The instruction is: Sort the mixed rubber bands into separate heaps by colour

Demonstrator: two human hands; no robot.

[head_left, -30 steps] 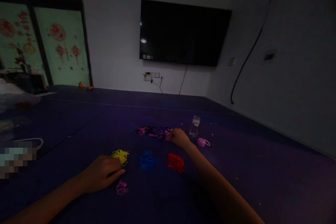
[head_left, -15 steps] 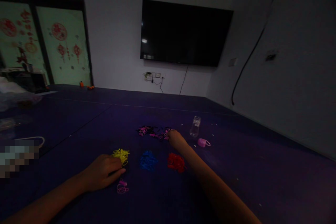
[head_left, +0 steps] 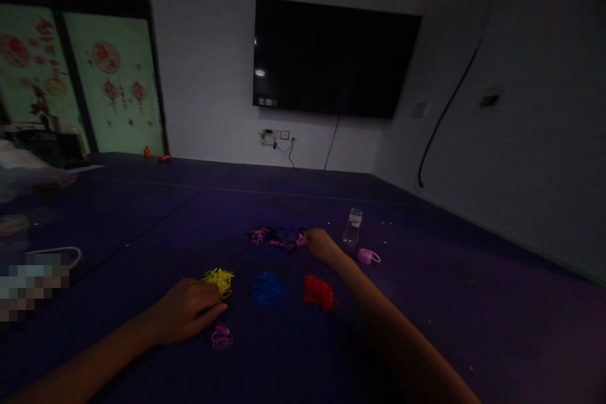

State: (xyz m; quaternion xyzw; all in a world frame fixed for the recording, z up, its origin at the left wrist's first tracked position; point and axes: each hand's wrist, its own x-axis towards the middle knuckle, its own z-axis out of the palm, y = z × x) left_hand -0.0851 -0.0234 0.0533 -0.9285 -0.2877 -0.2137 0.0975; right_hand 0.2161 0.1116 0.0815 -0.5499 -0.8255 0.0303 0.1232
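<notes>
My left hand (head_left: 194,307) rests on the mat, its fingers at the edge of a pile of yellow rubber bands (head_left: 219,280) and its thumb stretched apart. Just below the thumb lie a few pink loose bands (head_left: 221,336). Farther out, my right hand (head_left: 320,245) has its fingers closed at the right end of a mixed heap of pink and black rubber bands (head_left: 262,235); pink strands (head_left: 302,239) show at the fingertips. Between my arms sit a blue pile (head_left: 268,289) and a red pile (head_left: 319,292) of bands.
A clear bottle (head_left: 353,228) stands right of my right hand, near a pink lid with a loop (head_left: 366,256). Small white scraps dot the dark purple mat (head_left: 454,303). Plastic bags (head_left: 23,167) lie far left. A television (head_left: 336,57) hangs on the wall.
My right hand has shifted slightly right, with pink strands now showing more clearly at its fingertips. My left hand stays in place.
</notes>
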